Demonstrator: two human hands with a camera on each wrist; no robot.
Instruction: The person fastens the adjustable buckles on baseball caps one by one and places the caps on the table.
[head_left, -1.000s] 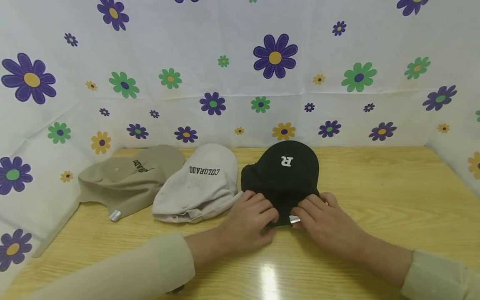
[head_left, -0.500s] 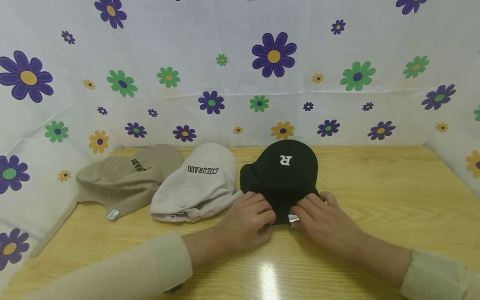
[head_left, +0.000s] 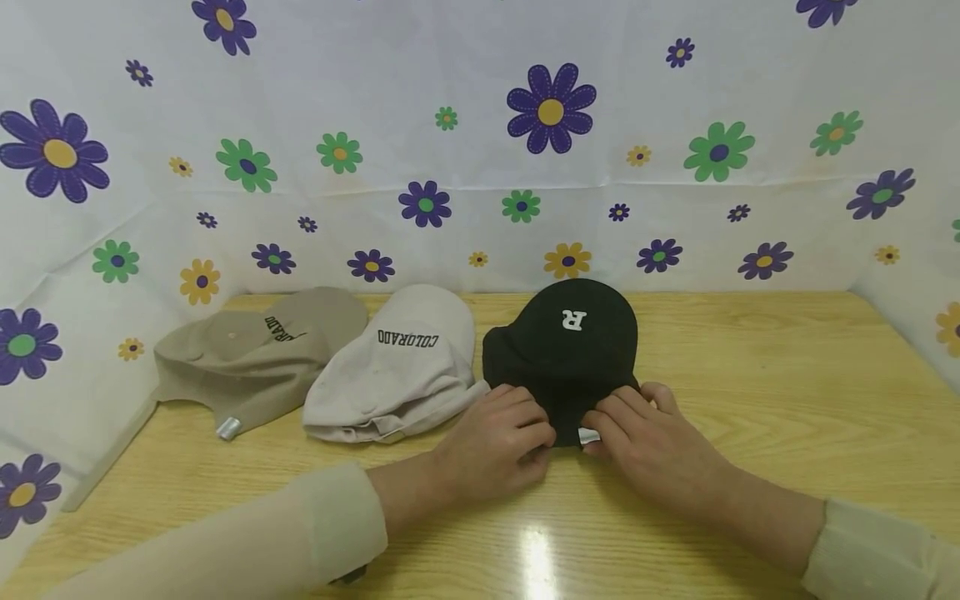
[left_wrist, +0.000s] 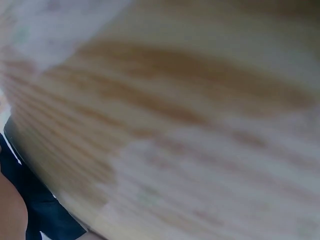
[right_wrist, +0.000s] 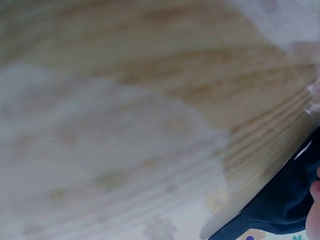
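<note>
A black baseball cap (head_left: 573, 354) with a white letter R lies right of the table's middle, its rounded end pointing away from me. My left hand (head_left: 498, 437) grips the cap's near edge on the left with curled fingers. On the right of that edge, my right hand (head_left: 641, 433) pinches the cloth beside a small silver tag (head_left: 590, 435). The thumbs are partly hidden. Dark cap cloth (left_wrist: 42, 202) shows in the lower left corner of the left wrist view. In the right wrist view, the cloth (right_wrist: 280, 205) appears at the lower right, beside a bit of finger.
Left of the black cap lies an off-white cap (head_left: 397, 367) lettered COLORADO, close to my left hand. A tan cap (head_left: 255, 358) lies further left, with a silver tag at its near edge. Behind the wooden table (head_left: 780, 367) hangs a white flowered cloth (head_left: 480, 158).
</note>
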